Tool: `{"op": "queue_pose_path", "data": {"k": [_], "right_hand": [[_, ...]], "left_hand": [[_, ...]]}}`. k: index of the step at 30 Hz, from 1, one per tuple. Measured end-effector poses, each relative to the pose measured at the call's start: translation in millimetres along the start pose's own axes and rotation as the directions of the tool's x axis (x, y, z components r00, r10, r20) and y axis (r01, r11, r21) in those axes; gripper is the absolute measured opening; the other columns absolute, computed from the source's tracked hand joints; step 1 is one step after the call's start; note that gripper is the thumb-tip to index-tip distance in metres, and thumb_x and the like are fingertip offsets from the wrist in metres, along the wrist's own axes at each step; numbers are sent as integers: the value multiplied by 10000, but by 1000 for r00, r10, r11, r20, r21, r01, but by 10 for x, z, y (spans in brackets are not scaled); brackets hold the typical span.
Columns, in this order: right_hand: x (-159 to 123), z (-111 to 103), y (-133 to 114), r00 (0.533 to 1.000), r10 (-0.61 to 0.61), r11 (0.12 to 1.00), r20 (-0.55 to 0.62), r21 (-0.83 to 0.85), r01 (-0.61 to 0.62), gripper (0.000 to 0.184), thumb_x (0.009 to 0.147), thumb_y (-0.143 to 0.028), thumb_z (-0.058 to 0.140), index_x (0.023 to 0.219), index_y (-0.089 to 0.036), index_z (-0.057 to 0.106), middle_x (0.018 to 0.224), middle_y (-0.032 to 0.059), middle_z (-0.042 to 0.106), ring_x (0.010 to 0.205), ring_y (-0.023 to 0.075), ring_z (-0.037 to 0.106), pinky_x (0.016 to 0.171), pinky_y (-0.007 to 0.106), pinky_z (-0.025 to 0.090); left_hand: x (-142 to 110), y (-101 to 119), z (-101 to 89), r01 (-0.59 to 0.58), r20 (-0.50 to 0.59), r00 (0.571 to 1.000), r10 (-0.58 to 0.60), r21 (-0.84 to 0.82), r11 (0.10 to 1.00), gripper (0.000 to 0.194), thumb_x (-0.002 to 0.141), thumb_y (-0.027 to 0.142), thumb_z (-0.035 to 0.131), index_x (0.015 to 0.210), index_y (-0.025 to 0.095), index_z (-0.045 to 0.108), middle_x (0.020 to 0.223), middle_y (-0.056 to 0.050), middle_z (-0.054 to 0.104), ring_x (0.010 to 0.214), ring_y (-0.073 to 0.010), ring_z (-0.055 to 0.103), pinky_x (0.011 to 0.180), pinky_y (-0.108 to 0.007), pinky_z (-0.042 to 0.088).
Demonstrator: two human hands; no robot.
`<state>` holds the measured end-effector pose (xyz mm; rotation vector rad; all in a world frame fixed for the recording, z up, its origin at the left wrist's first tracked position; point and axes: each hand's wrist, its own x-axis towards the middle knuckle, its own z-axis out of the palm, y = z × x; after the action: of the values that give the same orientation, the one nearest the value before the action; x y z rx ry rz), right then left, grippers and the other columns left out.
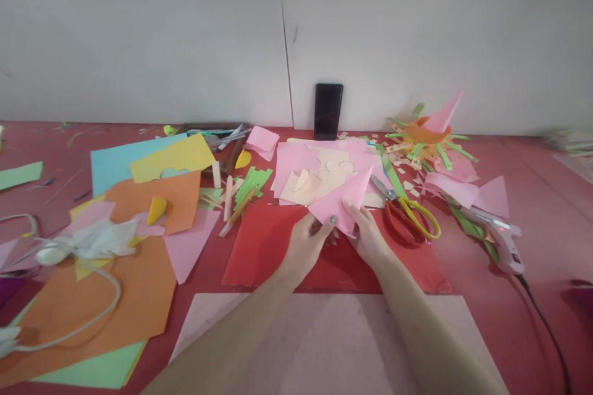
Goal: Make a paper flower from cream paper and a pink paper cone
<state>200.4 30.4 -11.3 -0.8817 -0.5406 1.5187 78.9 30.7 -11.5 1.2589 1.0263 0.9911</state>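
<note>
A pink paper cone (347, 197) is held between my two hands, its point up and to the right. My left hand (308, 237) grips its lower left edge, thumb on top. On the other side, my right hand (365, 231) has its fingers closed on the lower right edge. Under both hands lies a red sheet (264, 247). Scissors (412, 216) with yellow and orange handles rest just right of the cone. Behind it, pink sheets (291, 160) carry cream paper circles (331, 179).
A glue gun (500, 234) with a lit red light lies right, its cord trailing forward. A paper figure (426, 133) with a pink cone stands behind it. A phone (328, 111) leans on the wall. Orange sheets (115, 284) and a white cable (111, 284) spread left.
</note>
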Motion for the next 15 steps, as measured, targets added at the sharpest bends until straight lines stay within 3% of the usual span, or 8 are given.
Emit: {"op": "queue_pose_path", "data": {"k": [7,15], "right_hand": [[12,-40,18,1000,2,1000,-21,1,-2,303,630,-292,746,880,-175,622,750,23,697,749,223,657,590,289,513],[10,-14,22,1000,-19,1000,-21,6,20,390,564,-226,786,910,-174,616,748,15,699,724,216,655,568,284,519]], "left_hand": [[-21,37,-17,1,0,1000,-1,7,1000,275,790,428,564,720,162,549,535,34,539,498,-107,536,531,-236,457],[-23,9,-22,-36,47,998,36,-17,999,238,800,371,572,702,154,557,545,28,544,514,-98,531,543,-227,457]]}}
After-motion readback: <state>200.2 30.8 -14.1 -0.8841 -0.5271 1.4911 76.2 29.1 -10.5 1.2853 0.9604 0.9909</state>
